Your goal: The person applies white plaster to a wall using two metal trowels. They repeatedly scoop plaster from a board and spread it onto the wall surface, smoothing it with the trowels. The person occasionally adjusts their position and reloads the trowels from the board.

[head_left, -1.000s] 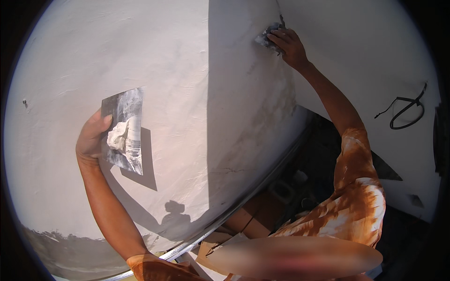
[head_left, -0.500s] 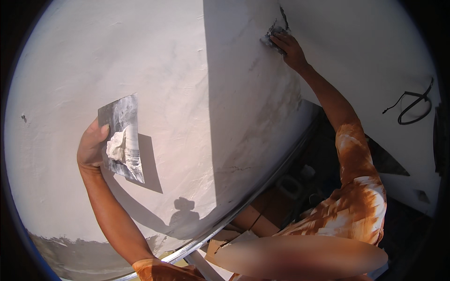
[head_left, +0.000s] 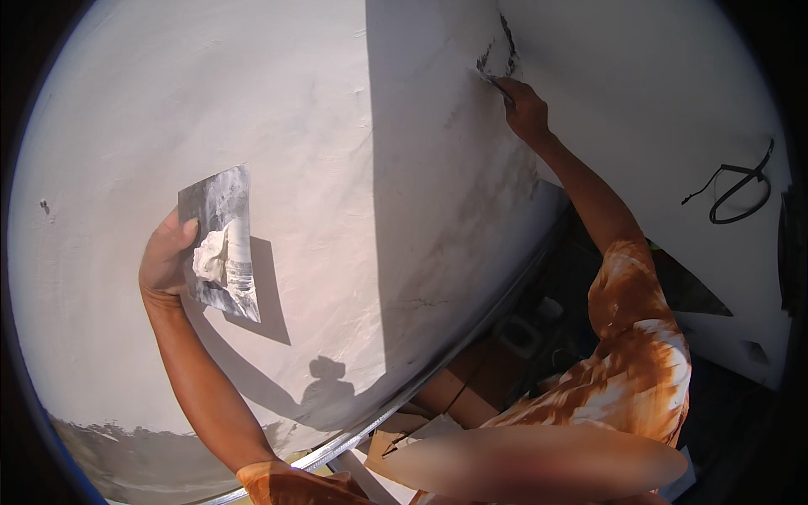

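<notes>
My left hand (head_left: 164, 257) grips a rectangular steel plate (head_left: 215, 198) by its left side, thumb over the face. On the plate sits a lump of white putty (head_left: 210, 257), with smears around it. At the upper right, my right hand (head_left: 528, 112) is closed on a putty knife (head_left: 502, 87), seen nearly edge-on. Its blade is at the wall by the corner, just below a dark ragged crack (head_left: 510, 38); whether it touches cannot be told. My fingers hide most of the knife's handle.
A pale plastered wall (head_left: 286, 109) curves across the view, half sunlit, half shaded. A second white surface at right bears a looped black cable (head_left: 741, 194). A metal edge strip (head_left: 353, 438) runs along the wall's lower edge. Cardboard (head_left: 459, 391) and dark clutter lie below.
My right hand has moved slightly down, and the knife has turned from showing its face to nearly edge-on. More of the dark crack shows. The left hand and plate have barely shifted.
</notes>
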Demonstrator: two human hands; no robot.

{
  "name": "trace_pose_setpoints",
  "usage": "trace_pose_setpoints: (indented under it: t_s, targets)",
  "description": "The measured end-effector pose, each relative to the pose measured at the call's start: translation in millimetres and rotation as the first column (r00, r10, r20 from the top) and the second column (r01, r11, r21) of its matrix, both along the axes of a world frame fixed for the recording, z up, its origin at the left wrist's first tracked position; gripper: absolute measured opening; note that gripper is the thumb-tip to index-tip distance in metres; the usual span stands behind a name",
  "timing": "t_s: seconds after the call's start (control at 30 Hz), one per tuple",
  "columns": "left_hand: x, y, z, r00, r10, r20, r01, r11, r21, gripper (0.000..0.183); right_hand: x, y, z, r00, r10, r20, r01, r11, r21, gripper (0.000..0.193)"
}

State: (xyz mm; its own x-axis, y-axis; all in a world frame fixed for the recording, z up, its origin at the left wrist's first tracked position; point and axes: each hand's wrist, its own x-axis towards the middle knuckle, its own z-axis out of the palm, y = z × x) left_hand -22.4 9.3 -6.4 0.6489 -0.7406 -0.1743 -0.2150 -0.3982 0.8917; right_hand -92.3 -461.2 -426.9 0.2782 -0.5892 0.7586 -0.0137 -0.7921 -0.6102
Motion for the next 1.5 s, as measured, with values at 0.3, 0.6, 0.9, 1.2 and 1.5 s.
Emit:
trace_pose_setpoints:
  t_s: [0.3, 0.6, 0.9, 1.2, 1.5]
  targets:
    - [-8.1, -5.0, -3.8, 1.000, -0.002, 0.008, 0.003, 0.997, -0.082, 0.053, 32.0, 34.5, 100.8, 0.981, -0.195, -0.022, 0.196, 0.970, 0.141, 0.035]
    - [5.3, 8.3, -1.6, 0.995, -0.046, 0.093, 0.042, 0.998, 0.041, 0.057, -91.1, 226.4, 233.8, 0.839, 0.500, 0.214, -0.291, 0.745, -0.600, 0.035]
    - [1.6, 14.0, -1.0, 0.988, -0.120, 0.098, 0.111, 0.990, 0.092, 0.051, -86.3, 294.7, 295.6, 0.882, 0.440, -0.171, -0.402, 0.509, -0.762, 0.019]
    - [-0.7, 14.0, -4.9, 0.994, -0.059, 0.092, 0.057, 0.998, 0.016, 0.041, -97.0, 296.3, 323.9, 0.879, 0.449, -0.159, -0.401, 0.518, -0.755, 0.016]
    - [-13.0, -6.3, -6.1, 1.000, -0.005, 0.001, 0.005, 0.998, -0.055, 0.060, -115.9, 171.5, 160.3, 0.825, 0.537, 0.176, -0.563, 0.807, 0.179, 0.025]
